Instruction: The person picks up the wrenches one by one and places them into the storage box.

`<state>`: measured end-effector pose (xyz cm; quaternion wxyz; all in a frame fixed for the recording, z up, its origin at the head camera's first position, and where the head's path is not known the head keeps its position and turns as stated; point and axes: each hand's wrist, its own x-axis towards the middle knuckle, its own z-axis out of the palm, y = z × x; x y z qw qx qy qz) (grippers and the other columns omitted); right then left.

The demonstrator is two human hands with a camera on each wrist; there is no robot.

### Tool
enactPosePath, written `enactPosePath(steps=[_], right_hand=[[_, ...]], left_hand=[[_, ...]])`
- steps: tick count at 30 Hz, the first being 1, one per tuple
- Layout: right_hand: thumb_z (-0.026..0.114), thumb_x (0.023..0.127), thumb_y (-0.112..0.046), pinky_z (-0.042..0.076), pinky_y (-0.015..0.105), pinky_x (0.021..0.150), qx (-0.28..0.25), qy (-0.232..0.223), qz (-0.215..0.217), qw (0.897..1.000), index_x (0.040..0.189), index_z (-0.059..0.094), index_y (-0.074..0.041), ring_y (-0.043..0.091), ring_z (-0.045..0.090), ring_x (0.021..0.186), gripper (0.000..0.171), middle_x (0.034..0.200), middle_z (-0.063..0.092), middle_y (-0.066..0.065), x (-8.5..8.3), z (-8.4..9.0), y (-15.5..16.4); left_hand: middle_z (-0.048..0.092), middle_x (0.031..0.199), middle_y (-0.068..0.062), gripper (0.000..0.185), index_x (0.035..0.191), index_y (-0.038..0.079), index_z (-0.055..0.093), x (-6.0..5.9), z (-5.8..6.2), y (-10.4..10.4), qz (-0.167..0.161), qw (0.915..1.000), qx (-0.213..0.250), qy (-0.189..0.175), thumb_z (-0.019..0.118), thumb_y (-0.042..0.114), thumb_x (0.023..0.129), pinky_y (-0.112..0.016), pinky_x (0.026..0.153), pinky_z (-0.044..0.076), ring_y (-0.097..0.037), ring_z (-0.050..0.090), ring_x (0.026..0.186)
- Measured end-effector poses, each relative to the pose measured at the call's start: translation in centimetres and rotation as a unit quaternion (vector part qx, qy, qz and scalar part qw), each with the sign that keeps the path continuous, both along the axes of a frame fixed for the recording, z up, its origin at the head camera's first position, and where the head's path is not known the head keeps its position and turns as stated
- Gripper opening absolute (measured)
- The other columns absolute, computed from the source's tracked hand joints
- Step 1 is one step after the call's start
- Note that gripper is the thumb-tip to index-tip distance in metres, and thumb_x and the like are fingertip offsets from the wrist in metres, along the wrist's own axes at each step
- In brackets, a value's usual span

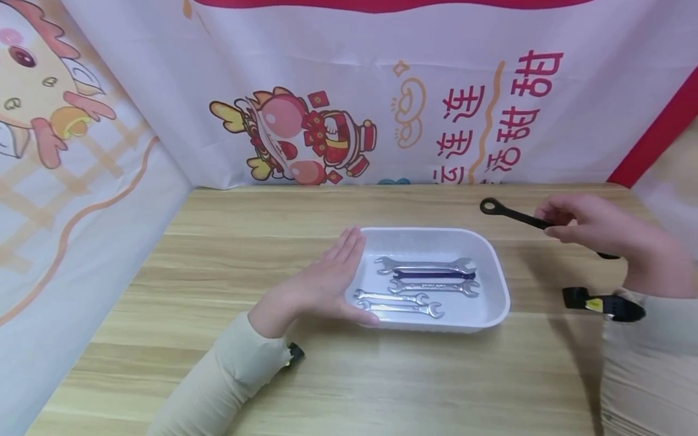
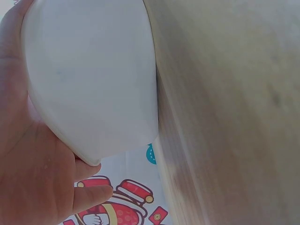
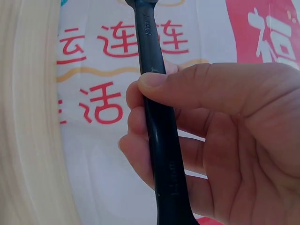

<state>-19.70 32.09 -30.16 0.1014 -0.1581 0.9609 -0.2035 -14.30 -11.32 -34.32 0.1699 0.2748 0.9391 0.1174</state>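
Note:
My right hand (image 1: pixel 591 227) holds a black wrench (image 1: pixel 518 216) above the table at the right, its ring end pointing left. In the right wrist view the thumb presses on the wrench's shaft (image 3: pixel 161 126), with fingers curled behind it. My left hand (image 1: pixel 329 281) lies with fairly straight fingers against the left end of a white plastic tray (image 1: pixel 498 272), thumb at the near rim. Inside the tray are several silver open-ended wrenches (image 1: pixel 436 287), lying roughly side by side. A dark blue wrench (image 1: pixel 403 275) sits between two of them, partly covered.
The tray stands on a wood-grain table (image 1: pixel 234 242). Behind the table hangs a white cloth (image 1: pixel 349 54) with red lettering and a cartoon figure. Another printed cloth (image 1: pixel 82 200) borders the left side. Each wrist wears a black camera mount (image 1: pixel 605 304).

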Motion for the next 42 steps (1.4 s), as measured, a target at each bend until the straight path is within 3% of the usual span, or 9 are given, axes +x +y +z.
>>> enactPosePath(steps=[8,18,34,42], right_hand=[[0.07,0.089,-0.004,0.052,0.019,0.068,0.0,-0.008,0.013,1.0,0.116,0.063,0.0,0.022,0.058,0.091,0.028,0.102,0.067,0.008,0.4,0.7,-1.7],[0.072,0.088,-0.005,0.053,0.019,0.074,-0.013,0.027,0.048,0.998,0.112,0.066,-0.008,0.019,0.06,0.094,0.025,0.102,0.068,0.003,0.8,0.9,-3.5],[0.071,0.089,-0.003,0.054,0.018,0.077,-0.058,0.033,0.092,0.993,0.114,0.068,-0.009,0.018,0.061,0.094,0.026,0.106,0.07,0.004,1.4,0.7,-6.0],[0.071,0.089,-0.004,0.059,0.03,0.082,-0.07,0.027,0.115,0.991,0.114,0.069,-0.012,0.014,0.062,0.092,0.027,0.105,0.071,0.002,2.2,0.8,-7.4]], left_hand=[[-0.022,0.166,0.0,0.14,0.16,0.012,-0.009,0.1,0.2,0.0,-0.002,1.0,-0.001,-0.003,0.064,0.086,0.066,-0.041,0.126,0.005,-0.017,-0.019,0.154],[-0.021,0.166,-0.002,0.14,0.16,0.01,-0.008,0.1,0.3,-0.1,-0.004,1.0,0.002,0.0,0.065,0.085,0.066,-0.042,0.126,0.006,-0.019,-0.018,0.155],[-0.021,0.166,0.0,0.14,0.16,0.012,-0.008,0.1,0.2,0.0,-0.001,1.0,0.003,-0.006,0.065,0.085,0.065,-0.042,0.125,0.006,-0.017,-0.018,0.154],[-0.02,0.166,0.0,0.14,0.159,0.013,-0.009,0.2,0.1,0.1,0.003,1.0,-0.001,-0.003,0.066,0.085,0.065,-0.041,0.126,0.005,-0.017,-0.017,0.154]])
